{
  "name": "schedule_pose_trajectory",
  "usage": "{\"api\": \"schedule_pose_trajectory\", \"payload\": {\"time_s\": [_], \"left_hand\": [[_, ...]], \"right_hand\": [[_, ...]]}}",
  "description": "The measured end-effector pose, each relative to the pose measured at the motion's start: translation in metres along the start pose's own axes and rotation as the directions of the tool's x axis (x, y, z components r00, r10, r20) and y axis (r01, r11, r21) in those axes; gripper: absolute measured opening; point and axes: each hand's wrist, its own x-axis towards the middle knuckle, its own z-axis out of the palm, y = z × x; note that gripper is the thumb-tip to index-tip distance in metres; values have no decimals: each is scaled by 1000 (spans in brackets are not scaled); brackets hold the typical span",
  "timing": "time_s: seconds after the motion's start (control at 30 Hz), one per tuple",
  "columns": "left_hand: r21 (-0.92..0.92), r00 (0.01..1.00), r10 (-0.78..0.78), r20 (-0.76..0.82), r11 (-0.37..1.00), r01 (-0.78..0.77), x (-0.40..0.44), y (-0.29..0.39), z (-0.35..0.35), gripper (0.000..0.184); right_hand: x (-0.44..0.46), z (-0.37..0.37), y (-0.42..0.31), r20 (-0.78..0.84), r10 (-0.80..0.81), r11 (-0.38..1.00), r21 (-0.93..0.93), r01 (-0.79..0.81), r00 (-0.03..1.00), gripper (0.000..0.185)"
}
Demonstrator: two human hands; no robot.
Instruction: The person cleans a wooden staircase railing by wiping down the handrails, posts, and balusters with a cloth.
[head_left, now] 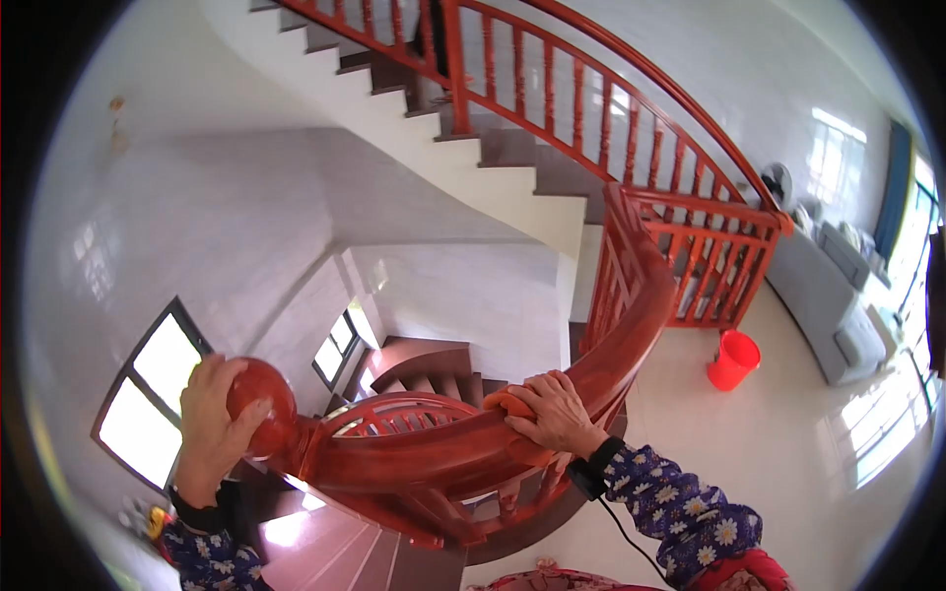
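Observation:
My left hand (209,419) is wrapped around the side of a round, polished red-brown wooden ball (268,399) that tops the post at the end of the banister. From there the thick curved handrail (394,459) runs right and then up toward the back. On top of this rail, my right hand (559,414) presses down on an orange cloth (506,402), its fingers closed over it. Part of the cloth shows at the fingertips and below the palm. Both wrists carry dark bands below flowered sleeves.
Steps (340,552) descend at lower left, and a stairwell with lower stairs (424,366) lies beyond the rail. Another flight (507,148) climbs at the back. A red bucket (733,361) stands on the tiled floor at right, near a grey sofa (823,305). A black cable (631,537) hangs by my right sleeve.

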Motion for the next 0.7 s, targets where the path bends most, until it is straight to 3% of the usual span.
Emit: {"api": "schedule_pose_trajectory", "payload": {"time_s": [0.07, 0.13, 0.2, 0.27, 0.33, 0.4, 0.47, 0.53, 0.63, 0.7], "left_hand": [[-29, 997, -78, 17, 997, 78, -4, -11, 23, 47], [49, 992, -105, -67, 993, 109, -12, -37, 46, 46], [48, 959, -281, 37, 959, 279, -4, -30, 44, 44], [192, 973, -194, -129, 957, 216, 6, -10, 56, 30], [241, 978, -93, -187, 961, 138, 8, -20, 65, 25], [242, 976, -113, -184, 958, 157, 4, -25, 64, 25], [225, 975, -107, -193, 963, 151, 4, -24, 66, 26], [218, 971, -110, -213, 963, 157, 3, -25, 63, 27], [231, 973, -116, -198, 960, 161, 4, -21, 61, 28], [250, 970, -176, -166, 944, 214, 4, -20, 61, 33]], "right_hand": [[-3, -4, -2, 38, 4, 1000, -6, -4, 999, 43], [-11, 12, 4, -61, -60, 998, 2, 60, 996, 40], [-18, 6, -1, -124, -43, 999, -5, 43, 991, 40], [-21, 3, 15, -124, -24, 1000, -14, 23, 992, 39], [-20, -6, 32, -118, -51, 999, 1, 52, 992, 40], [-13, -37, 55, 170, 116, 992, -66, -106, 979, 43], [-21, -47, 114, 47, 208, 955, -225, -192, 977, 44], [-29, -47, 164, -187, 234, 937, -219, -273, 954, 43], [-29, -41, 170, -265, 290, 861, -347, -371, 920, 42], [-26, -28, 142, -228, 212, 891, -353, -284, 950, 37]]}}
